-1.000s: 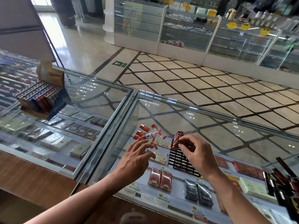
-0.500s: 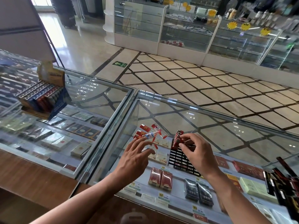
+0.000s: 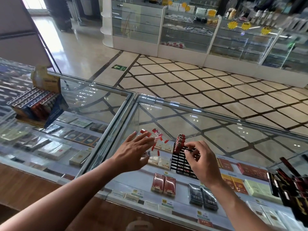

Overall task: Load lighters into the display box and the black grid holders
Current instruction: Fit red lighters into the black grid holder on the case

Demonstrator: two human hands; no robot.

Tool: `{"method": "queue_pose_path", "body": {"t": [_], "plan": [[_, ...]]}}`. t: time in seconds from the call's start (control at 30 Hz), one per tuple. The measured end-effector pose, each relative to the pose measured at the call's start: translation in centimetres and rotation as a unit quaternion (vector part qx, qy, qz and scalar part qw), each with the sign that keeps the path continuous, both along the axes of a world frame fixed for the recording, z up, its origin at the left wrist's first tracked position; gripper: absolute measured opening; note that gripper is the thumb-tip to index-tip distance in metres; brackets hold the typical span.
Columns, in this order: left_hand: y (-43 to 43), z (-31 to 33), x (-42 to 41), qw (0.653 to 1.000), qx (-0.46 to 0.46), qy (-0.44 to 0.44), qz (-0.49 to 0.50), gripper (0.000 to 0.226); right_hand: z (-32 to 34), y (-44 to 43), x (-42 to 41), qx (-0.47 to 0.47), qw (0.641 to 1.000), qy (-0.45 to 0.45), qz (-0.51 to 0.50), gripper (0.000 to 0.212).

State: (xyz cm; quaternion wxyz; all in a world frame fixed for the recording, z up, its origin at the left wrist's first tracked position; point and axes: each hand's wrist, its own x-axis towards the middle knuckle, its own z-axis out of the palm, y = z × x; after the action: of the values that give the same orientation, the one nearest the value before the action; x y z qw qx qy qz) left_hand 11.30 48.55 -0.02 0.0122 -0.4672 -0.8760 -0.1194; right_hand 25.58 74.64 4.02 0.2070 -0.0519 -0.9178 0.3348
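A black grid holder stands on the glass counter, with several red lighters upright in its far left column. Just left of it lies a loose pile of clear and red lighters. My left hand reaches over that pile with fingers stretched out, the fingertips touching the lighters. My right hand hovers over the holder with fingers loosely curled, and I see nothing in it. The display box, packed with several lighters, sits on the left counter.
A second black holder with dark lighters stands at the right edge. Cigarette packs lie under the glass counter. A metal seam joins the two counters. Beyond them are a tiled floor and white glass cabinets.
My right hand has let go of the red lighter at the holder's far column and drawn back a little. My left hand has stretched further forward onto the loose pile.
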Motion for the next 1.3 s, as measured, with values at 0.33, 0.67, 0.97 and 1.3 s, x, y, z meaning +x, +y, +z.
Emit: {"method": "queue_pose_path", "body": {"t": [0.33,0.67,0.97,1.3], "plan": [[-1.4,1.8,-2.3,0.996,-0.057,0.038,-0.052,0.077,-1.4,-0.1,0.7,-0.017,1.0,-0.007,-0.01,0.02],[-0.2,3.1,-1.6,0.994,-0.082,0.013,-0.072,0.063,-1.6,0.1,0.8,-0.016,1.0,-0.01,-0.012,0.02],[0.4,2.9,-1.3,0.994,-0.089,0.008,-0.068,0.064,-1.9,-0.1,0.9,-0.02,1.0,-0.009,-0.01,0.021],[1.7,2.8,0.6,0.988,-0.152,0.005,-0.024,0.051,-2.0,-0.6,1.0,-0.019,1.0,-0.023,-0.002,0.022]]}}
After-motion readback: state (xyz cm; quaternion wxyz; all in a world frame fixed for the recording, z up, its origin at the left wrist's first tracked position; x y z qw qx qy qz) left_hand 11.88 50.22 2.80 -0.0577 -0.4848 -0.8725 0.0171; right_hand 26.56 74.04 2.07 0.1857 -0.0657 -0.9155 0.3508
